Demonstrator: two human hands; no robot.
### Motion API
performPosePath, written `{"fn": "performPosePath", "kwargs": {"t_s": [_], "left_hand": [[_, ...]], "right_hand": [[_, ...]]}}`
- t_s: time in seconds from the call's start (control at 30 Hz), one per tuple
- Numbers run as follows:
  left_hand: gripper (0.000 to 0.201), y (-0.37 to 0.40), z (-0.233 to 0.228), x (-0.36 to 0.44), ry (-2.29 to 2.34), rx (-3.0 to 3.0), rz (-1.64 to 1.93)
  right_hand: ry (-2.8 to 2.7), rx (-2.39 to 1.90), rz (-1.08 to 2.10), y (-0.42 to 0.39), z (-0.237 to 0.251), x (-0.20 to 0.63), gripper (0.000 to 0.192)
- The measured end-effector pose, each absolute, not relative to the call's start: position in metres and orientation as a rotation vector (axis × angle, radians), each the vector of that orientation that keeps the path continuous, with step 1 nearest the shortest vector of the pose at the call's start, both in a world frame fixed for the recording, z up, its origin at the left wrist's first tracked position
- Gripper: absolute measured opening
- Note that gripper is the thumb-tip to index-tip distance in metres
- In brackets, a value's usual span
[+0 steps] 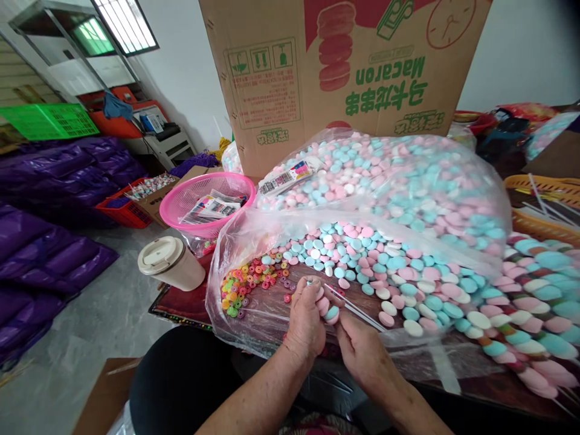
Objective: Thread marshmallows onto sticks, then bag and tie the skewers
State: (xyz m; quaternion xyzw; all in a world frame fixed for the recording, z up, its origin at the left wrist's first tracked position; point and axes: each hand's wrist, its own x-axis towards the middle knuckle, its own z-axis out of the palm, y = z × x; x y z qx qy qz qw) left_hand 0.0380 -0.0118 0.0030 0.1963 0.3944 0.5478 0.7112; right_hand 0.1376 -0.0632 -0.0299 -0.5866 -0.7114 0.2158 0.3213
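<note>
My left hand (pixel 304 320) is closed around a short row of round, flattened candies (pixel 322 304) in pink, white and blue. At the row's near end, the fingers of my right hand (pixel 365 344) are pinched together against a pink-and-blue candy. Whether a stick runs through the row is hidden by the fingers. White sticks (pixel 362 315) lie just beyond my right hand. Loose pastel candies (pixel 362 254) spread over the table behind both hands, and small colourful ring candies (pixel 254 281) are heaped to the left.
A clear bag (pixel 453 187) full of pastel candies leans before a tall cardboard box (pixel 281 78). A pink basket (pixel 170 202) with packets and a lidded cup (pixel 185 272) stand left. Finished-looking candy skewers (pixel 525 314) pile up at right. Purple bags (pixel 40 254) lie beyond.
</note>
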Motion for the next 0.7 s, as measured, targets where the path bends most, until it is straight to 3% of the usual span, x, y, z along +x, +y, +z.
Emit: {"fn": "performPosePath", "kwargs": {"t_s": [0.13, 0.3, 0.43, 0.6, 0.7], "left_hand": [[0.035, -0.005, 0.012, 0.030, 0.790, 0.406, 1.231], [0.033, 0.002, 0.027, 0.032, 0.980, 0.339, 1.245], [0.017, 0.014, 0.016, 0.036, 1.123, 0.437, 1.222], [0.024, 0.010, 0.006, 0.052, 1.065, 0.479, 1.199], [0.029, 0.007, 0.012, 0.062, 1.017, 0.481, 1.149]], "right_hand": [[-1.882, -1.428, 0.629, -0.066, -0.024, 0.141, 0.029], [-1.976, -1.621, 0.555, -0.066, -0.014, 0.132, 0.022], [-2.059, -1.704, 0.540, -0.053, -0.015, 0.129, 0.014], [-2.025, -1.801, 0.591, -0.048, -0.027, 0.119, 0.013], [-2.058, -1.762, 0.348, -0.051, -0.024, 0.141, 0.009]]}}
